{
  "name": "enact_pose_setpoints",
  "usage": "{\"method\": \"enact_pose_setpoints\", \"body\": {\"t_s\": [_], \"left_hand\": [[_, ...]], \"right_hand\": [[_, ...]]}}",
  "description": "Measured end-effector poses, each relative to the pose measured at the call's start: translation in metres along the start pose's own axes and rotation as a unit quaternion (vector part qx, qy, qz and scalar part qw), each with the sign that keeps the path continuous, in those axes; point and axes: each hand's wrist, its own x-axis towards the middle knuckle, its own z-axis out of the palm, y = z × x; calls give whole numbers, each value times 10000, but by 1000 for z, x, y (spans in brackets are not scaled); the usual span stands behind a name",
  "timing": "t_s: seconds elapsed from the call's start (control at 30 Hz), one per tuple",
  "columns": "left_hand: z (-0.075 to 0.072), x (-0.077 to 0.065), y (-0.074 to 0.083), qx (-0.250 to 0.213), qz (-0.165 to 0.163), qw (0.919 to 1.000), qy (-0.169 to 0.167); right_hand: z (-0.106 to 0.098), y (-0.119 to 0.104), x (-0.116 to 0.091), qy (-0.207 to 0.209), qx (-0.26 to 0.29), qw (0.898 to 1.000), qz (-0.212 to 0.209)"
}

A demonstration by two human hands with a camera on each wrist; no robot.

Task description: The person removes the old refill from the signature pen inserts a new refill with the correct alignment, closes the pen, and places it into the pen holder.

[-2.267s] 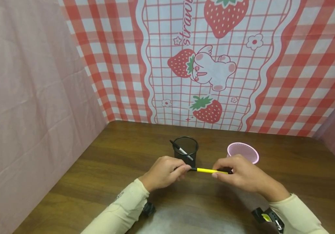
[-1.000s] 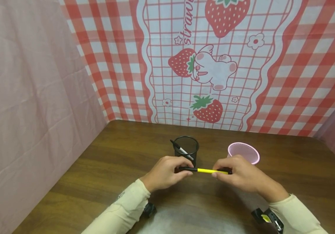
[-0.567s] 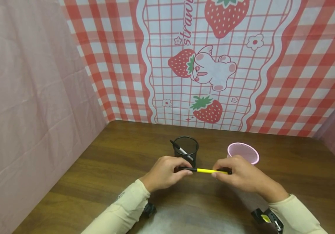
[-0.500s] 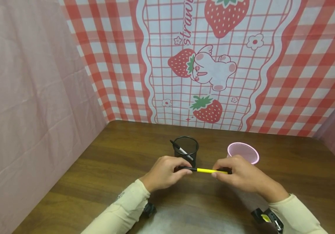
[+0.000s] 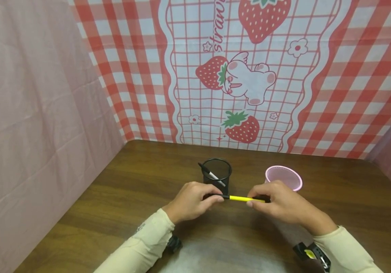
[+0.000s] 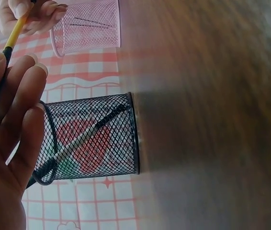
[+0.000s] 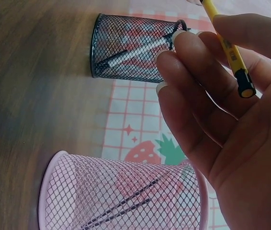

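Note:
Between both hands a yellow marker (image 5: 240, 198) with black ends is held level above the table. My left hand (image 5: 195, 201) pinches its black end (image 6: 0, 79) between thumb and fingers. The yellow barrel (image 7: 231, 50) is pinched near its other end by my right hand (image 5: 280, 203). Just behind the left hand stands a black mesh pen cup (image 6: 87, 139), with a black-and-white marker (image 5: 212, 175) leaning inside. A pink mesh cup (image 7: 126, 191) stands behind the right hand, its lower part hidden in the head view; two thin dark sticks show through its mesh.
Both cups stand on a brown wooden table (image 5: 120, 182). Behind it hangs a red-and-white checked cloth with strawberries (image 5: 243, 129); a plain pinkish cloth (image 5: 41, 113) hangs at the left. Wrist straps with dark mounts (image 5: 313, 254) hang below the sleeves.
Since the oldest frame, my left thumb and fingers have shifted on the marker's black end, and more of it shows. My right hand and both cups look unmoved.

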Motion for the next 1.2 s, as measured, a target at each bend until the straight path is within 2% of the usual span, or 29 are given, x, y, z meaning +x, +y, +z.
{"method": "enact_pose_setpoints", "body": {"t_s": [0.17, 0.57, 0.8, 1.2], "left_hand": [[0, 1, 1, -293, -91, 9995, -109], [-7, 2, 0, -303, -428, 9978, -405], [-8, 0, -1, -229, -420, 9971, -589], [-8, -1, -1, -347, -449, 9962, -667]], "right_hand": [[-2, 0, 0, -20, -42, 10000, 86], [-2, 2, 1, -64, -50, 10000, 31], [1, 2, 0, -107, 20, 9999, 41], [0, 1, -1, -120, 49, 9998, 124]]}}
